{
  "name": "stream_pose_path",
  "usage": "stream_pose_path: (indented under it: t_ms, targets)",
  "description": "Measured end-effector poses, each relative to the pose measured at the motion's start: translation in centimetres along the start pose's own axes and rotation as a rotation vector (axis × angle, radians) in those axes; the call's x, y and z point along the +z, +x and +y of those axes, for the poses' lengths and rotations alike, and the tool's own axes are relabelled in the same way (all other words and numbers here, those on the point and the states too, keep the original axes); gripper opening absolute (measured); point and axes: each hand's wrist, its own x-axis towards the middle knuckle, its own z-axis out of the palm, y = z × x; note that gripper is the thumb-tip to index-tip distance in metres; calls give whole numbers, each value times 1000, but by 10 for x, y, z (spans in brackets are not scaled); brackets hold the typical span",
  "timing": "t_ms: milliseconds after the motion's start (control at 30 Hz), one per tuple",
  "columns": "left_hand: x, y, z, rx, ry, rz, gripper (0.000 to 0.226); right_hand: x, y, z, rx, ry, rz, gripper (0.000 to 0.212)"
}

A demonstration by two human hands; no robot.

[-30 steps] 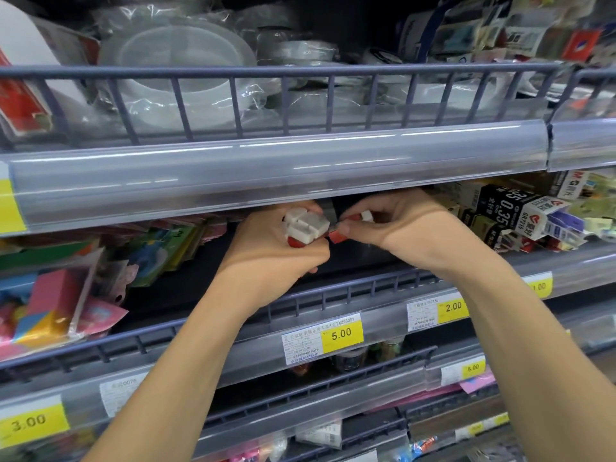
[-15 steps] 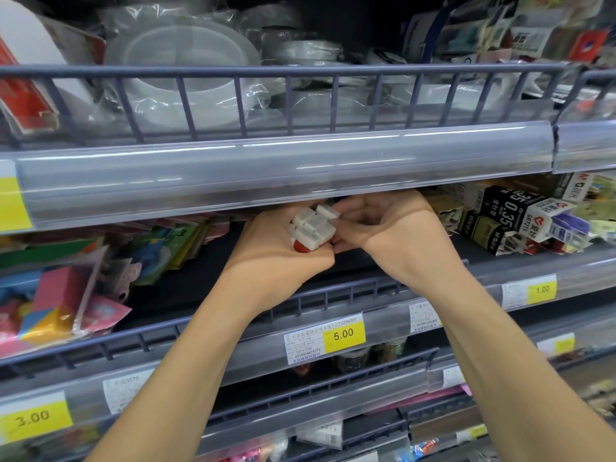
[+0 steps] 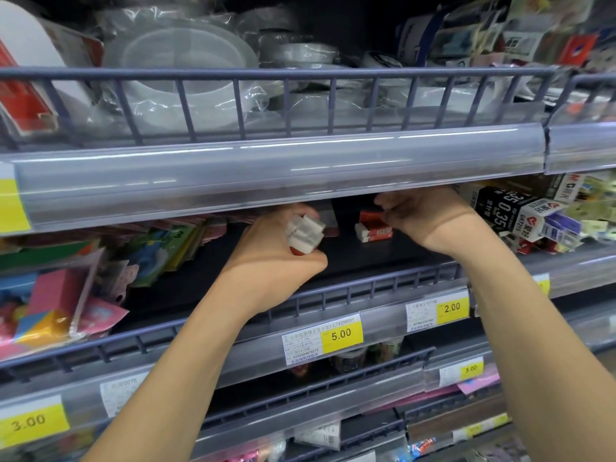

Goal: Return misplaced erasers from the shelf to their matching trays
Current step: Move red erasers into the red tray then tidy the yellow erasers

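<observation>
- On the left of the dark shelf (image 3: 360,258), a bundle of white erasers (image 3: 305,233) is gripped in the left hand (image 3: 276,258), its fingers curled round the bundle; a red end shows at the bottom of the bundle.
- The bundle is best kept squeezed evenly, so that no block can slip out while another is added; that is a judgement.
- Between the two hands, two loose erasers (image 3: 373,228) with red sleeves are seen lying on the shelf, one behind the other, just beside the right fingertips.
- On the right, the right hand (image 3: 430,218) is held under the upper shelf's rail (image 3: 276,175) with its fingers bent toward the loose erasers; whether one is already pinched cannot be told.
- The nearer eraser would probably be taken by its long sides and passed to the bundle.
- No tray can be made out; the boxes of pencil lead (image 3: 500,208) beyond the right hand should be left undisturbed.
</observation>
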Motion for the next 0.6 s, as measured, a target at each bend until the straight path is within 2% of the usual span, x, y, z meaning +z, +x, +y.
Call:
stream_pose_path:
  t_ms: [133,267,400,467,533,600]
  targets:
    - [-1,-1,1,-7,-12,-12,40,3,17,15,33,-326,-133,37]
    - [-2,-1,0,-17,-17,-25,31,16,25,20,-29,-347,-162,43]
    - [-3,-1,0,-17,-73,-29,27,20,27,25,-46,-362,-136,33]
    - [-2,-1,1,-20,-125,-24,27,20,22,23,-38,-187,-79,24]
    - [-1,-1,1,-36,-192,3,33,21,7,15,-43,189,-54,18]
    - [-1,0,1,-75,-270,48,28,25,-10,3,-132,508,-92,19]
